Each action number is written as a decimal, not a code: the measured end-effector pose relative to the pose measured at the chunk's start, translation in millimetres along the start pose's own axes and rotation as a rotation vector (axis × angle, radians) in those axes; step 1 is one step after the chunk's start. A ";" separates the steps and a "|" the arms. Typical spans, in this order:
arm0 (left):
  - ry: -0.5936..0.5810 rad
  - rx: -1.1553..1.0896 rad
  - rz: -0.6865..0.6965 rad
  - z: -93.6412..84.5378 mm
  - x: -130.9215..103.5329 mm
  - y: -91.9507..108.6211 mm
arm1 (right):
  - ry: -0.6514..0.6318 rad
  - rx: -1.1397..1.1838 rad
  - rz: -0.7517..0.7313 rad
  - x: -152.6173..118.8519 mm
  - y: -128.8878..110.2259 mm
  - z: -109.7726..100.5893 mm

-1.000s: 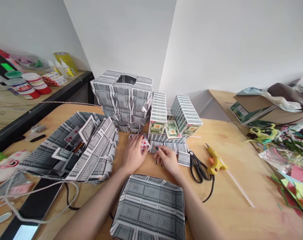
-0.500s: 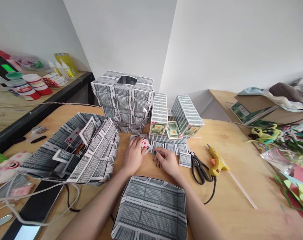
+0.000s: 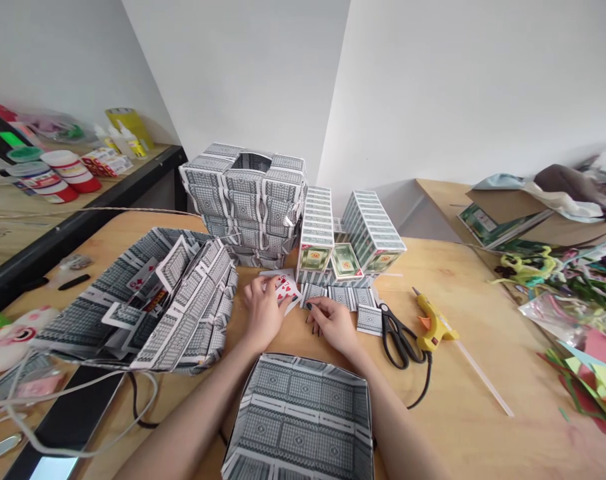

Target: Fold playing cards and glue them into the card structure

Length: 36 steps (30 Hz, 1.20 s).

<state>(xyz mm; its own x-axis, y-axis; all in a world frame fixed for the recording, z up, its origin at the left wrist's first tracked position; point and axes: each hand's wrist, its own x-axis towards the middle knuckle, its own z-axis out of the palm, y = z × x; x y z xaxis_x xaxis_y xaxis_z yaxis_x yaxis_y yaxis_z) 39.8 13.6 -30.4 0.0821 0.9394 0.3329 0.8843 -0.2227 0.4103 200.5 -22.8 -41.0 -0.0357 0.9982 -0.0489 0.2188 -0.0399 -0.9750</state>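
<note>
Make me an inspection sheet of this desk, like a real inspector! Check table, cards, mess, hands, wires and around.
Surface: wooden table, pale brown.
Things at hand: heart cards, face up; row of grey-patterned cards; card-covered tray, nearest the camera.
Clutter: black scissors beside yellow glue gun; paper scraps, right.
Hands: left hand on the heart cards; right hand by the grey-patterned cards, grip unclear.
Cables: black cord at the glue gun; white cable looped, left.
Surroundings: pale wall behind; cardboard box, right.
</note>
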 end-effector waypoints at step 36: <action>-0.107 0.032 -0.001 -9.9 1.6 3.4 | 0.011 0.028 -0.012 -1.5 -3.9 -0.3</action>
<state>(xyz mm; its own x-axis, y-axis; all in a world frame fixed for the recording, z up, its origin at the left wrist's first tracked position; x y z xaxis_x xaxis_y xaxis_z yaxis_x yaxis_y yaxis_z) 38.4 11.7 -20.2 0.1286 0.9624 0.2393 0.8986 -0.2151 0.3823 200.0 -24.0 -37.0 -0.0277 0.9990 -0.0354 0.1908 -0.0295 -0.9812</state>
